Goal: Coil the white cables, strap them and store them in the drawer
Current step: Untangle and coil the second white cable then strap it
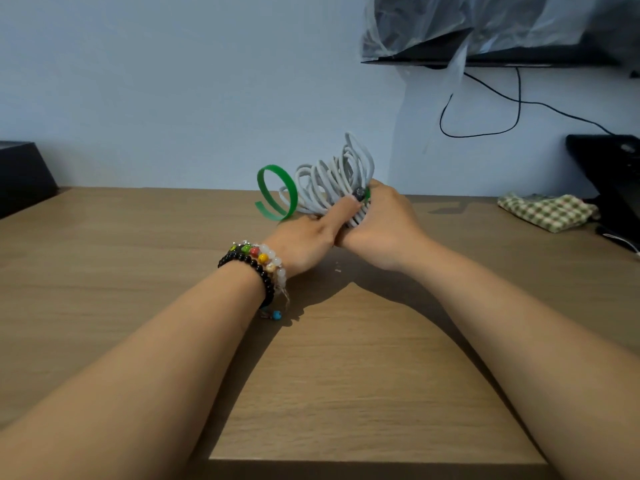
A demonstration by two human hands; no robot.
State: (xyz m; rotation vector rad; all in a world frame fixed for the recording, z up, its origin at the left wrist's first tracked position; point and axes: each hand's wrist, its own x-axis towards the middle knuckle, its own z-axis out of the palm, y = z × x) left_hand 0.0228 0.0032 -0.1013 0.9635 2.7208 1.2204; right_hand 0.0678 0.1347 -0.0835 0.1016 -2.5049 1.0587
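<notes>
The hands hide the white cables' lower loops.

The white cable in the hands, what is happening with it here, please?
A person holds a coiled white cable above a wooden desk with both hands. The right hand grips the bundle at its lower end, and the left hand, with bead bracelets on its wrist, presses a thumb against the loops. A green strap curls loose at the left side of the coil, so the bundle does not look strapped yet. No drawer is in view.
</notes>
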